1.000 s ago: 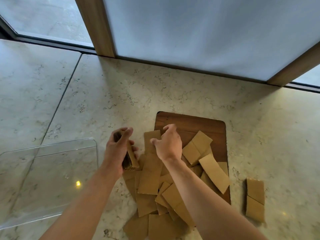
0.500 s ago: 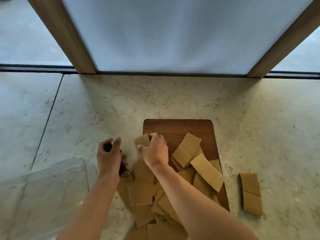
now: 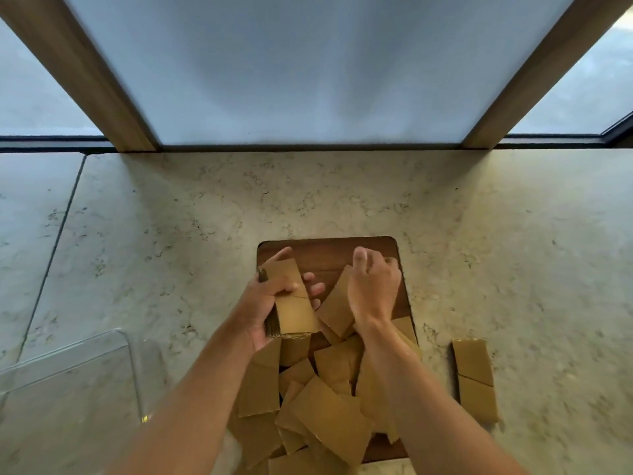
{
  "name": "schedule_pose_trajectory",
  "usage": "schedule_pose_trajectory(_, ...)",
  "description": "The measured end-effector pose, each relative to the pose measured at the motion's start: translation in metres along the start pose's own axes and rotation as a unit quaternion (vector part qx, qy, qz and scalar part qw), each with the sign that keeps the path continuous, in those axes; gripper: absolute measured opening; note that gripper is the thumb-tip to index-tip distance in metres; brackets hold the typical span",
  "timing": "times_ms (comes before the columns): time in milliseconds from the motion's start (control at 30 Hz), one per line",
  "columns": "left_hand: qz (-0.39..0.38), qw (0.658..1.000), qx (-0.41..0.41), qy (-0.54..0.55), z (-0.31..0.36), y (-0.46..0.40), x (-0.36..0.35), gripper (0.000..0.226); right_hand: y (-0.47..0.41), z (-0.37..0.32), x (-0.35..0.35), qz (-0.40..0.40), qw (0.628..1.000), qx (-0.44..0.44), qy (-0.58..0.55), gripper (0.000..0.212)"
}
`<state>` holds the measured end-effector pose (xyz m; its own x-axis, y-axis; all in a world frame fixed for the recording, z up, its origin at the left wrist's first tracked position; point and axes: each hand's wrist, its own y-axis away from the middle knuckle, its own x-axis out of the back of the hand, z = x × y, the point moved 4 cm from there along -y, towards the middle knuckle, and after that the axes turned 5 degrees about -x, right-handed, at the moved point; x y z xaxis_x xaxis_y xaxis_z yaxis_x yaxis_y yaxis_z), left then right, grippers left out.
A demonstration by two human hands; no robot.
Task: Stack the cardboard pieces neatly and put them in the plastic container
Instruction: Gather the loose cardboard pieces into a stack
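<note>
Meanwhile, a neat stack of brown cardboard rectangles (image 3: 294, 303) is gripped by the left hand (image 3: 263, 303) above the dark wooden board (image 3: 329, 255); loose brown cardboard pieces (image 3: 329, 406) are strewn beneath. The right hand (image 3: 373, 286) is loosely curled, holding nothing visible. Near the counter's (image 3: 171, 234) left edge, the clear plastic container (image 3: 68, 389) is seen holding nothing.

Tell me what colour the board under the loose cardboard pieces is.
Dark reddish-brown wood, seen in the head view: the board lies under tan cardboard pieces.

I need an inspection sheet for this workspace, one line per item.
Surface: marble counter carrying a wooden board.
Job's things: loose cardboard pieces piled on the board; clear plastic container at left, nothing seen inside.
Clutter: two pieces lying apart at right.
Grips: left hand holds a cardboard stack; right hand curled above the pile, contents unclear.
Cables: nothing seen.
Surroundings: window frame behind.
</note>
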<state>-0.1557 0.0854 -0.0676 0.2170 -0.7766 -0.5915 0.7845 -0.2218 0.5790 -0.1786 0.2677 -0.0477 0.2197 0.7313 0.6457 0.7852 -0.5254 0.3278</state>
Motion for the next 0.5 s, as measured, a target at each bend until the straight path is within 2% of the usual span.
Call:
schedule_pose_trajectory(33, -0.016, 1.0, -0.004, 0.027, 0.0, -0.001, -0.001, 0.065, -0.008, 0.009, 0.01, -0.027, 0.996, 0.012, 0.085, 0.059)
schedule_pose_trajectory(100, -0.03, 0.999, 0.0, 0.033, -0.004, -0.004, -0.003, 0.059, -0.013, 0.025, 0.015, -0.11, 0.959, 0.061, 0.253, 0.087)
schedule_pose_trajectory(133, -0.026, 0.999, 0.009, 0.023, -0.006, -0.004, -0.007, 0.053, -0.013, 0.031, 0.016, -0.127, 0.946, 0.087, 0.286, 0.088)
schedule_pose_trajectory(200, -0.006, 1.0, 0.026, 0.005, -0.007, -0.005, -0.013, 0.047, -0.018, 0.027, 0.02, -0.113, 0.957, 0.134, 0.23, 0.065)
schedule_pose_trajectory(267, 0.015, 0.999, 0.028, -0.038, -0.005, -0.007, -0.019, 0.05, -0.033, 0.014, 0.033, -0.096, 0.984, 0.137, 0.064, 0.037)
schedule_pose_trajectory(300, 0.019, 0.997, 0.027, -0.065, -0.002, -0.007, -0.021, 0.054, -0.04, 0.009, 0.038, -0.1, 0.987, 0.124, -0.024, 0.028)
schedule_pose_trajectory(367, 0.002, 0.993, 0.038, -0.112, -0.001, -0.007, -0.027, 0.063, -0.042, -0.004, 0.042, -0.157, 0.971, 0.109, -0.145, 0.019)
schedule_pose_trajectory(400, -0.026, 0.99, 0.052, -0.131, -0.004, -0.006, -0.033, 0.066, -0.034, -0.008, 0.04, -0.205, 0.957, 0.111, -0.17, 0.015)
schedule_pose_trajectory(467, -0.091, 0.984, 0.068, -0.139, -0.012, -0.001, -0.045, 0.061, -0.012, -0.011, 0.027, -0.281, 0.942, 0.132, -0.126, 0.009)
schedule_pose_trajectory(500, -0.107, 0.985, 0.063, -0.124, -0.017, 0.001, -0.052, 0.053, -0.002, -0.008, 0.025, -0.283, 0.943, 0.145, -0.097, 0.017)
